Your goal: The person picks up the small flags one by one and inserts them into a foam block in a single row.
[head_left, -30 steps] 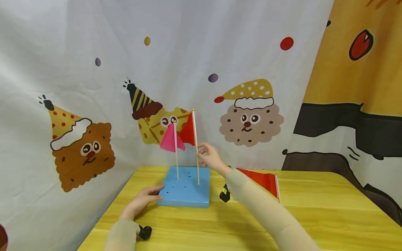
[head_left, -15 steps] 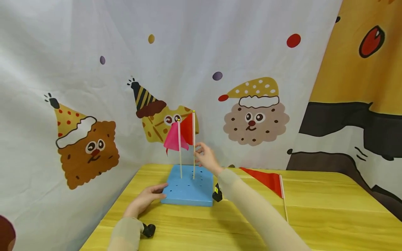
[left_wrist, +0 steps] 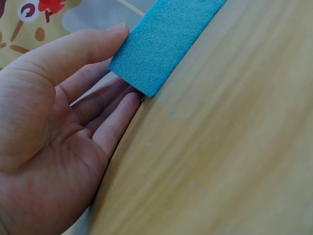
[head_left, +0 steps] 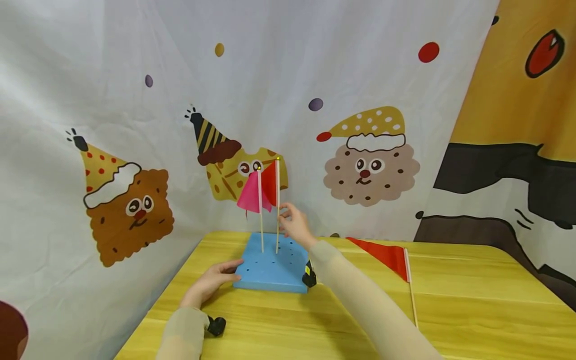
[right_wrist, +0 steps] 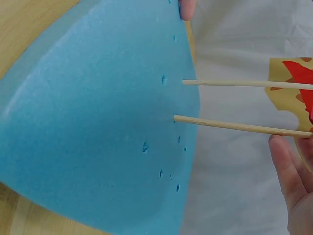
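Note:
In the head view my left hand [head_left: 211, 281] rests against the left edge of a blue foam block [head_left: 270, 275]. Its thumb touches the upper edge near a corner, as the left wrist view shows, and its fingers lie loosely along the side [left_wrist: 83, 98]. My right hand [head_left: 296, 224] pinches the wooden stick of a red flag [head_left: 270, 182], held upright over the block. The stick's lower tip [right_wrist: 177, 118] meets the block's surface beside a small hole; whether it has gone in, I cannot tell. To its left a pink flag [head_left: 250, 194] stands upright on the block, overlapping the red cloth.
Several small holes [right_wrist: 145, 147] dot the foam. Another red flag [head_left: 382, 256] lies on the yellow wooden table [head_left: 472, 295] to the right. Black wrist devices [head_left: 217, 326] sit on both arms. Behind hangs a white curtain [head_left: 360, 60] printed with cartoon biscuits.
My right hand has brought the red flag's stick slightly left, nearer the pink flag's stick, and the red stick now stands straighter. The left hand stays on the block. The view has shifted slightly.

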Demonstrator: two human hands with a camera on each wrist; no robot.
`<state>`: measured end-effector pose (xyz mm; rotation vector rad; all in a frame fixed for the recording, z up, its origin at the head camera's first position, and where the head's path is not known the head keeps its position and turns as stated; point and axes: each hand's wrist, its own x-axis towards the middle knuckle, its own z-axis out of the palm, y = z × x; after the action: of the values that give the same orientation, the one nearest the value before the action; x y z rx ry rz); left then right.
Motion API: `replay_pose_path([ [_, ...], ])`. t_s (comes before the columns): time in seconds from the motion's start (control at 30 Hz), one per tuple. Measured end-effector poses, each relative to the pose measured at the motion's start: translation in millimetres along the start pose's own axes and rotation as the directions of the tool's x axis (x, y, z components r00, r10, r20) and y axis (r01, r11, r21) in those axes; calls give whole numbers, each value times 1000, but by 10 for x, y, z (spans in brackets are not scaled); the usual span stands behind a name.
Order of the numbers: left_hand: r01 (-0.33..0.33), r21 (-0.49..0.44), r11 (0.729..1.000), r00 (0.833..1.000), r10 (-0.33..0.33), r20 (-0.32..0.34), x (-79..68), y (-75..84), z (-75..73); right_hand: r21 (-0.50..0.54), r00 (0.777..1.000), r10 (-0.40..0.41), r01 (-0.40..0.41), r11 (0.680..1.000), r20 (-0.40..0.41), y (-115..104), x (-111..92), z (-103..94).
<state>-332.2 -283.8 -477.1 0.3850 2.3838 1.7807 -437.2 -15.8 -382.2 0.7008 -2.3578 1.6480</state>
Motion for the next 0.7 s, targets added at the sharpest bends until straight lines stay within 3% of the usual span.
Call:
replay_pose_path([
  [0.7,-6,-4,1000,1000,6,8,26,-37,-10,-36,999,-9,11,999,46,89,-69,39],
])
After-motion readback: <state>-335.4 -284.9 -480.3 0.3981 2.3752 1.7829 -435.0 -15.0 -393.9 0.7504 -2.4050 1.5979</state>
